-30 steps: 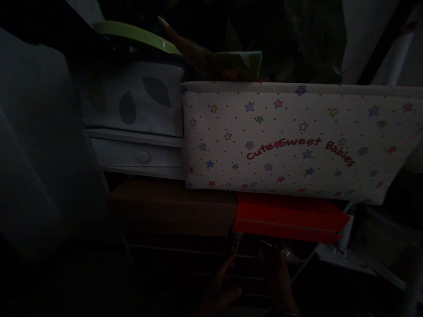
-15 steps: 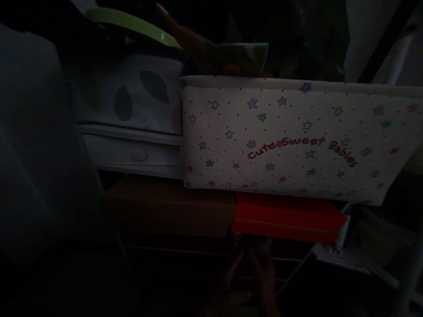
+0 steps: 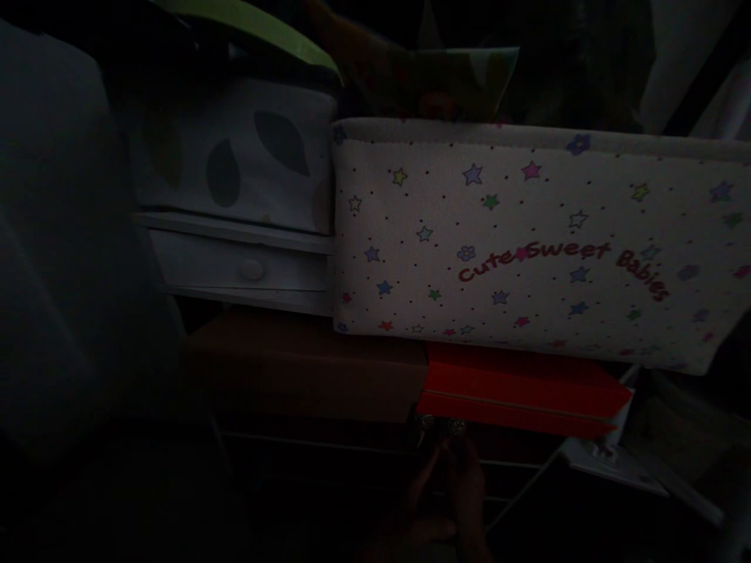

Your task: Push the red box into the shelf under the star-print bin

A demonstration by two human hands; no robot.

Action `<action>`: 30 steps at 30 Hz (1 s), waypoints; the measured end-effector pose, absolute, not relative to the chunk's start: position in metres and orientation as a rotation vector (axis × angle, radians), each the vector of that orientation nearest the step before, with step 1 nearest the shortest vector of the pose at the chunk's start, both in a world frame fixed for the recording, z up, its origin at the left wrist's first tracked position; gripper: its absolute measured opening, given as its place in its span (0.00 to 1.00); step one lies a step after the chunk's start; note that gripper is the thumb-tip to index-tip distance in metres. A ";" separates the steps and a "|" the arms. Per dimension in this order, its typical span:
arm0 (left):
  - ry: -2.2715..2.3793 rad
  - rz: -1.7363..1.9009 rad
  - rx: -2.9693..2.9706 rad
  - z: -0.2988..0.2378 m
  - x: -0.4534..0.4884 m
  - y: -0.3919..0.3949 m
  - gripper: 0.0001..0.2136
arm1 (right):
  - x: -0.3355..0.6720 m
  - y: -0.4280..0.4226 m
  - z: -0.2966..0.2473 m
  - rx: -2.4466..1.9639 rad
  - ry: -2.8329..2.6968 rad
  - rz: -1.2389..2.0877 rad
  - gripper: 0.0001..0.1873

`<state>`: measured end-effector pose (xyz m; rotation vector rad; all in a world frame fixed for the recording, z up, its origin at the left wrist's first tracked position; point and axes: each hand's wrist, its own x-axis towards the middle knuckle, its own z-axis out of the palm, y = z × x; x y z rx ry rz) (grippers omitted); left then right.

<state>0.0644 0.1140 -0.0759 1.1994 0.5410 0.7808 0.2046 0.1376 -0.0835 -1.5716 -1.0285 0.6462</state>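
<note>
Head cam: shiny obj (image 3: 440, 425) at grip (image 3: 446, 489)

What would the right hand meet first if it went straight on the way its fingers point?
Probably a small shiny metal piece just past the right hand, then the red case behind it; darkness makes the depth unclear.

2 bare hands (image 3: 449, 496), deep in shadow, wrists too dim to make out
</note>
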 end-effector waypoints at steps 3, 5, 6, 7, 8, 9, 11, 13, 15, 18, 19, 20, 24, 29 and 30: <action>0.573 0.773 1.206 -0.075 0.062 0.112 0.46 | 0.204 0.138 -0.082 -1.578 -1.021 0.658 0.23; 0.561 0.767 1.165 -0.078 0.061 0.111 0.45 | 0.205 0.138 -0.083 -1.577 -1.031 0.670 0.22; 0.559 0.766 1.148 -0.079 0.060 0.111 0.44 | 0.205 0.138 -0.083 -1.575 -1.038 0.676 0.22; 0.568 0.769 1.139 -0.080 0.060 0.110 0.43 | 0.206 0.138 -0.084 -1.573 -1.042 0.680 0.23; 0.585 0.767 1.144 -0.080 0.059 0.110 0.43 | 0.207 0.139 -0.085 -1.574 -1.043 0.681 0.24; 0.600 0.769 1.153 -0.079 0.058 0.109 0.42 | 0.208 0.139 -0.085 -1.576 -1.040 0.681 0.24; 0.599 0.762 1.148 -0.075 0.055 0.106 0.40 | 0.209 0.139 -0.086 -1.576 -1.026 0.680 0.25; 0.604 0.739 1.124 -0.072 0.053 0.101 0.40 | 0.211 0.138 -0.086 -1.568 -0.994 0.664 0.26; 0.670 0.727 1.130 -0.072 0.049 0.096 0.39 | 0.213 0.134 -0.083 -1.554 -0.936 0.628 0.28; 0.843 0.788 1.247 -0.079 0.040 0.091 0.34 | 0.212 0.122 -0.074 -1.523 -0.837 0.608 0.32; 0.892 0.830 1.280 -0.081 0.036 0.089 0.32 | 0.211 0.116 -0.070 -1.505 -0.823 0.621 0.31; 0.933 0.878 1.293 -0.083 0.032 0.088 0.30 | 0.209 0.109 -0.065 -1.481 -0.815 0.655 0.30; 0.951 1.081 1.112 -0.076 0.008 0.079 0.26 | 0.199 0.072 -0.047 -1.286 -0.728 0.976 0.28; 0.651 1.112 0.710 -0.040 -0.041 0.041 0.33 | 0.217 0.029 -0.041 -1.071 -0.734 1.097 0.37; 0.557 1.118 0.707 -0.032 -0.053 0.029 0.39 | 0.225 0.023 -0.039 -1.070 -0.756 1.006 0.37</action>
